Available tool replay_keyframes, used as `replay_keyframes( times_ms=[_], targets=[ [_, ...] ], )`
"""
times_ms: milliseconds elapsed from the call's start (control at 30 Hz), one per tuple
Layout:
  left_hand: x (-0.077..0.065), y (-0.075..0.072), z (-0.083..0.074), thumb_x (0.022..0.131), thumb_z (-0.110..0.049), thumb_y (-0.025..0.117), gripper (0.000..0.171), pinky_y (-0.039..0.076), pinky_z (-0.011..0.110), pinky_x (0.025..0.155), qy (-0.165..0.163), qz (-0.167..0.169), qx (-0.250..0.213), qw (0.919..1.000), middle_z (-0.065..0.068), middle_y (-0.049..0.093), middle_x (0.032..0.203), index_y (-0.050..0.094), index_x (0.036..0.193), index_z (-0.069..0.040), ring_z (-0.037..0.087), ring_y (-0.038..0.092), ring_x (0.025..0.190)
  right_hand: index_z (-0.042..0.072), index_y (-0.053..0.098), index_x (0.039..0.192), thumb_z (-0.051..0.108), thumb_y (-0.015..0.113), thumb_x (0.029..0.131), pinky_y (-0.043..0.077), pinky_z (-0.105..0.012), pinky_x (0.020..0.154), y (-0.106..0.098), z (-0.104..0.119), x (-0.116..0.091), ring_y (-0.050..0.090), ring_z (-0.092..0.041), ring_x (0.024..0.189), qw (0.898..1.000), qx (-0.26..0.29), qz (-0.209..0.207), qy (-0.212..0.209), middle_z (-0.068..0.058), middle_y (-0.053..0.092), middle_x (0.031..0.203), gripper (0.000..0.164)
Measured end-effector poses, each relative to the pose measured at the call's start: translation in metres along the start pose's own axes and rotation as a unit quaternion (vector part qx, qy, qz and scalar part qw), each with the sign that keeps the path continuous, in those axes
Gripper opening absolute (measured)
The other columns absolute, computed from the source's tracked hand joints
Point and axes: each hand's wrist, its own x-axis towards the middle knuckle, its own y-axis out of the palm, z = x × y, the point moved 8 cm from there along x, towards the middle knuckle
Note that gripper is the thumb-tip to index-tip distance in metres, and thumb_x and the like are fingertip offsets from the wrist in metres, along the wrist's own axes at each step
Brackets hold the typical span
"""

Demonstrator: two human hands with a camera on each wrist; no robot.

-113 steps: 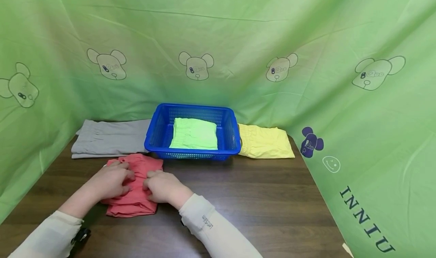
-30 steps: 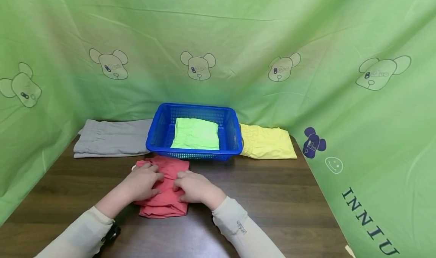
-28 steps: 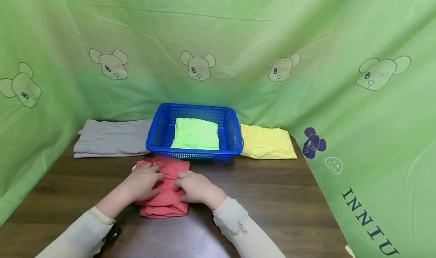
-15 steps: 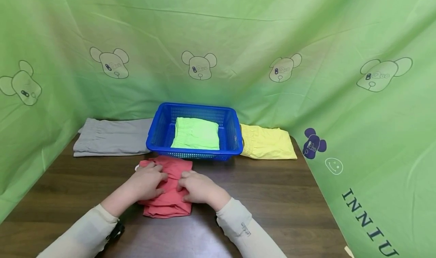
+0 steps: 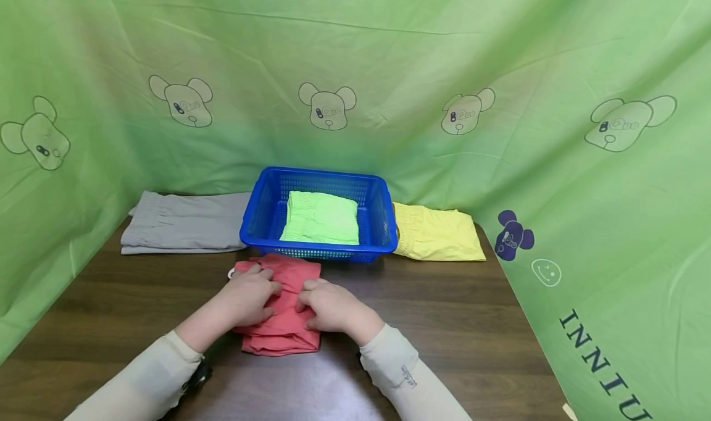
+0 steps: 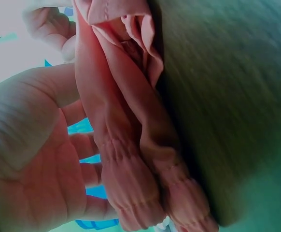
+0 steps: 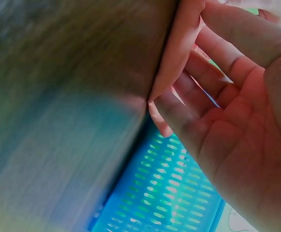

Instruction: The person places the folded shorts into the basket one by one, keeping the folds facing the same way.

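Folded red shorts (image 5: 290,307) lie on the table in front of the basket, a small white bit showing at their left edge. My left hand (image 5: 250,297) rests on their left half, fingers touching the cloth. Across from it, my right hand (image 5: 335,307) touches the right half, its fingertips on the fabric. Gathered elastic on the red shorts (image 6: 131,183) shows close beside the left palm (image 6: 29,140) in the left wrist view. In the right wrist view, loosely extended fingers (image 7: 198,92) meet the red cloth's edge (image 7: 176,53).
A blue plastic basket (image 5: 319,249) stands behind the red shorts, holding folded light-green shorts (image 5: 322,218). Folded grey clothing (image 5: 186,223) lies left of it, and a folded yellow garment (image 5: 439,233) to its right. A green printed curtain (image 5: 389,50) surrounds the wooden table (image 5: 444,334).
Both hands have slid the red shorts rightward along the table, from in front of the grey clothing to in front of the basket. The last second shows only a small further shift right.
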Motion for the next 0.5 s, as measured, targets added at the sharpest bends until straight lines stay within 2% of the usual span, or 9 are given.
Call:
replay_keyframes(
  times_ms=[167,500],
  targets=[
    [0.003,0.000,-0.004,0.078,-0.033,0.087,0.023,0.053,0.053,0.069,0.004,-0.006,0.002,1.0000,0.006,0.061,0.093,0.073,0.091,-0.019,0.030,0.057,0.092,0.025,0.076,0.101,0.026,0.086,0.080,0.048,-0.019,0.082,-0.001,-0.002,-0.003,0.055,-0.009,0.102,1.000,0.002,0.002,0.002,0.011,0.055,0.095,0.023],
    [0.011,0.003,-0.014,0.079,-0.034,0.085,0.023,0.053,0.057,0.072,-0.002,0.008,0.010,0.9999,0.007,0.062,0.095,0.074,0.092,-0.019,0.031,0.056,0.094,0.024,0.076,0.101,0.026,0.086,0.080,0.048,-0.020,0.083,-0.002,-0.008,-0.012,0.055,-0.010,0.100,1.000,0.001,0.002,0.007,0.011,0.056,0.096,0.023]
  ],
)
